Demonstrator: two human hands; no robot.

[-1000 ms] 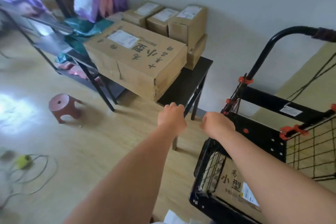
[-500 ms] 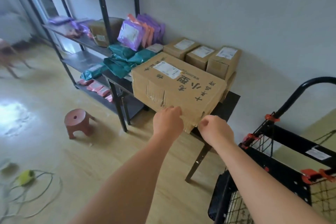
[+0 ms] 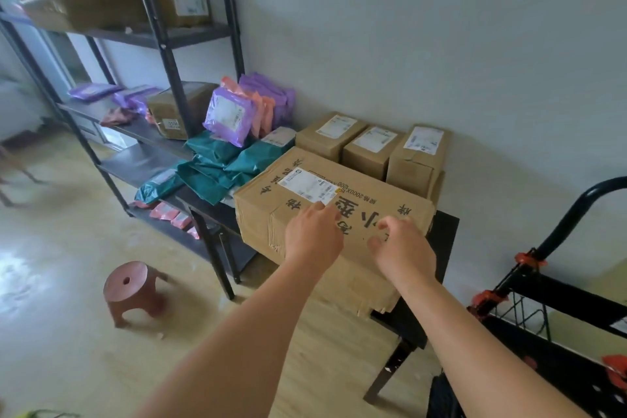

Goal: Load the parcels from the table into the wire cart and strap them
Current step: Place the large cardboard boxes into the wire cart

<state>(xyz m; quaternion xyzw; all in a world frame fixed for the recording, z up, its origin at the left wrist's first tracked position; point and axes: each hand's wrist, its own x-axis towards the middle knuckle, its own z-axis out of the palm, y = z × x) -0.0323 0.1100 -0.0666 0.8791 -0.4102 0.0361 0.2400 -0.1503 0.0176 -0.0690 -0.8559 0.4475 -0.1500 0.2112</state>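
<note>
Head view: your left hand (image 3: 314, 237) and right hand (image 3: 403, 248), loose and empty, reach the big carton (image 3: 268, 214); grip its sides next.

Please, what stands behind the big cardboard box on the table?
Three smaller cardboard boxes with white labels stand in a row behind the big box, near the wall. The big box hides their lower parts and the table under them.
</note>
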